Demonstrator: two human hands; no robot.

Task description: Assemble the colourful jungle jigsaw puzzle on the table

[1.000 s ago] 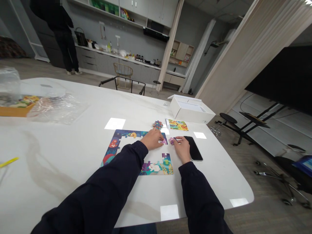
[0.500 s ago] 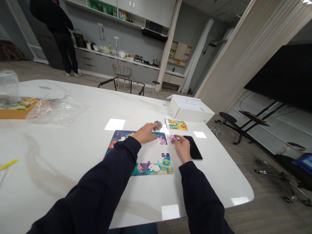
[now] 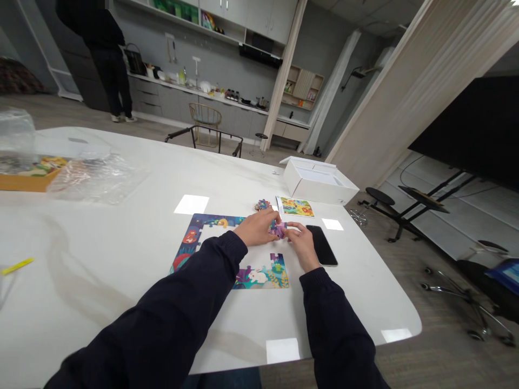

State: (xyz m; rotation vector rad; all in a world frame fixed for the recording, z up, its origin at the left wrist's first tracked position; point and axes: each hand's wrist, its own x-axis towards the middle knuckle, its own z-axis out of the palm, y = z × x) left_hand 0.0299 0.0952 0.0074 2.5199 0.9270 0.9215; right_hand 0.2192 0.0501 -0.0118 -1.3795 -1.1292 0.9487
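A partly assembled puzzle point(image 3: 258, 277) lies on the white table, its border pieces framing a bare middle. Over its upper right part, my left hand point(image 3: 259, 227) has its fingers closed at a purple puzzle piece point(image 3: 278, 230). My right hand point(image 3: 302, 246) pinches the same piece from the right side, so the fingertips of both hands nearly meet. The exact hold of the left fingers is partly hidden. Beyond the hands sits a small pile of loose pieces point(image 3: 263, 205), beside a colourful picture card point(image 3: 297, 207).
A black phone point(image 3: 321, 246) lies right of my right hand. Farther back stands an open white box point(image 3: 318, 181). At the left are an orange tray point(image 3: 24, 183), crumpled clear plastic point(image 3: 95, 178) and a yellow strip point(image 3: 17, 266). A person point(image 3: 103, 54) stands by the kitchen counter.
My left hand has moved right, from near the loose pile to the purple piece. My right hand has shifted slightly left with its piece, and the two hands have come together.
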